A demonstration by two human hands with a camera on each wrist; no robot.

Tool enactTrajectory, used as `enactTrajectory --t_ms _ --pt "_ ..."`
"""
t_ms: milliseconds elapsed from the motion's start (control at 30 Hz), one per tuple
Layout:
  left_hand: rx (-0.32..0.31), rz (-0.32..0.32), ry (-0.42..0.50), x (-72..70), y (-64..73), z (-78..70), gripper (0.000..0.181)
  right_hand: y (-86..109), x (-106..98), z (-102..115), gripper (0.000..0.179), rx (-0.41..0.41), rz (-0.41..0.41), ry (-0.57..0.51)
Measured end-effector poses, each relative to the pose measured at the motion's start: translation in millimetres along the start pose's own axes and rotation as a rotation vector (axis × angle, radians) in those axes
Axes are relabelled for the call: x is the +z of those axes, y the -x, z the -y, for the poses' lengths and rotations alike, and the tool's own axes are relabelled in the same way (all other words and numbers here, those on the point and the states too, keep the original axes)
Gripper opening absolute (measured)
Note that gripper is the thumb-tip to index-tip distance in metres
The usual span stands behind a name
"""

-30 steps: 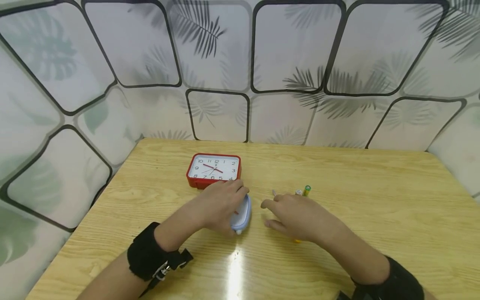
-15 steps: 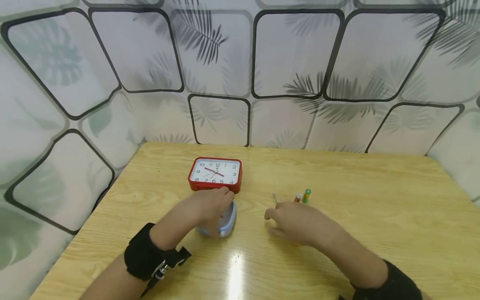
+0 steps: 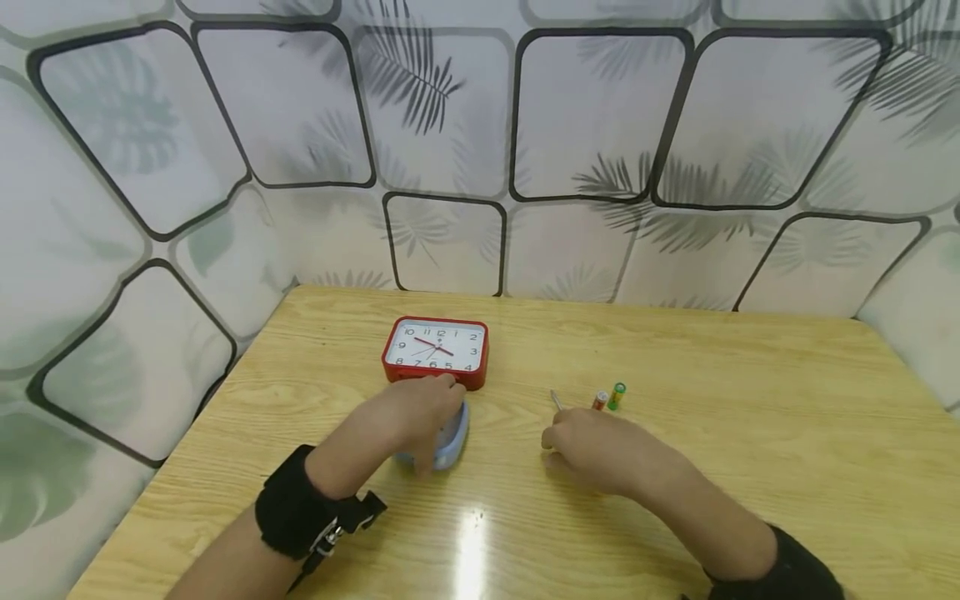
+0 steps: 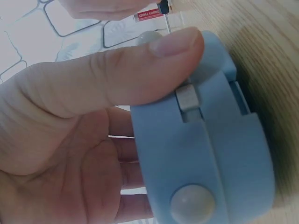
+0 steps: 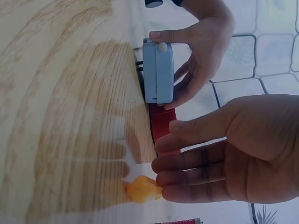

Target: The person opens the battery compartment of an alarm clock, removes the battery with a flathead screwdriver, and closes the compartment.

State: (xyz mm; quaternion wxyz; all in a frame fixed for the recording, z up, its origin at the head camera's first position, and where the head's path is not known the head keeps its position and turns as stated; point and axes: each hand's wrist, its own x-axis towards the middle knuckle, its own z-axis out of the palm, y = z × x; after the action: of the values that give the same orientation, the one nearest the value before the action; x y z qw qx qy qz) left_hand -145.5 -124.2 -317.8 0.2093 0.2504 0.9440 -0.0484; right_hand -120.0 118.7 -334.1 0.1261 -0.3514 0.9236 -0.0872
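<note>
A small pale-blue clock (image 3: 452, 442) sits low at the table, partly covered by my left hand (image 3: 405, 421). My left thumb lies across its edge beside a small switch, and the fingers reach round the far side; the blue clock (image 4: 173, 154) has round white knobs. My right hand (image 3: 600, 450) hovers over a screwdriver (image 3: 556, 400), whose thin shaft pokes out past the fingers. In the right wrist view, its orange-yellow handle (image 5: 141, 189) lies by the tips of the right hand (image 5: 224, 158). Those fingers look nearly straight; whether they touch the handle is unclear.
A red rectangular clock (image 3: 437, 350) lies face up just behind my left hand. Two batteries, one red (image 3: 600, 401) and one green (image 3: 617, 396), are beyond my right hand. The wooden table (image 3: 750, 400) meets a patterned wall covering at the back.
My left hand has shifted left with the blue clock and turned it, so less of its face shows. The right hand stays over the screwdriver, its fingers drawn slightly further in.
</note>
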Motion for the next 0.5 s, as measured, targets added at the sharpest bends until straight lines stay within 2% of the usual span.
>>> enactTrajectory --t_ms 233,500 --pt "-0.005 0.007 0.005 3.6 -2.6 2.5 0.084 -1.2 1.9 -1.7 0.032 0.006 0.039 -0.031" --pt "-0.002 -0.017 0.000 5.5 -1.2 4.2 0.085 -3.9 -0.4 -1.7 0.026 -0.023 0.038 0.020"
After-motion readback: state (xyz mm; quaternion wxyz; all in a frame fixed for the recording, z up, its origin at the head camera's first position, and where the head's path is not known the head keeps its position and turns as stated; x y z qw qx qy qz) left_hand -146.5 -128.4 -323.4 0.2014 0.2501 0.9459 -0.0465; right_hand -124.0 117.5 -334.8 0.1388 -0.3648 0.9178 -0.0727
